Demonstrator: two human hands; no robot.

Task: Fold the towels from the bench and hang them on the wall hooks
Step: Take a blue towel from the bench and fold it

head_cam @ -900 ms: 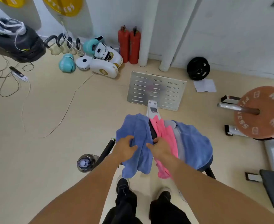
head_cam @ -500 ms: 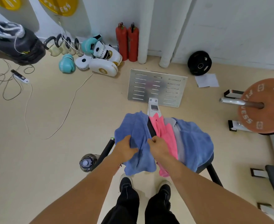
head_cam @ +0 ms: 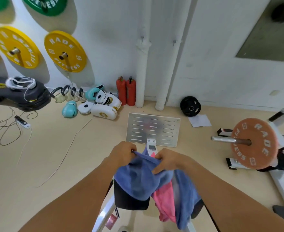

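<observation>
A blue towel (head_cam: 138,178) hangs lifted above the black bench pad (head_cam: 129,198). My left hand (head_cam: 123,154) pinches its upper left edge and my right hand (head_cam: 167,160) grips its upper right edge, both held a short way apart. A pink towel (head_cam: 166,203) and a second blue towel (head_cam: 186,201) lie draped over the bench to the right. Two small metal hooks (head_cam: 174,42) stick out of the white wall ahead, above the pipes.
A slotted metal plate (head_cam: 153,129) lies on the floor ahead. Two red fire extinguishers (head_cam: 126,91), boxing gloves and pads (head_cam: 102,106) and kettlebells line the wall. An orange weight plate on a bar (head_cam: 253,143) stands at the right; cables trail at the left.
Both hands have lifted the left blue towel up off the bench, baring the black pad. The camera has tilted up, bringing the wall, hooks and yellow plates into view.
</observation>
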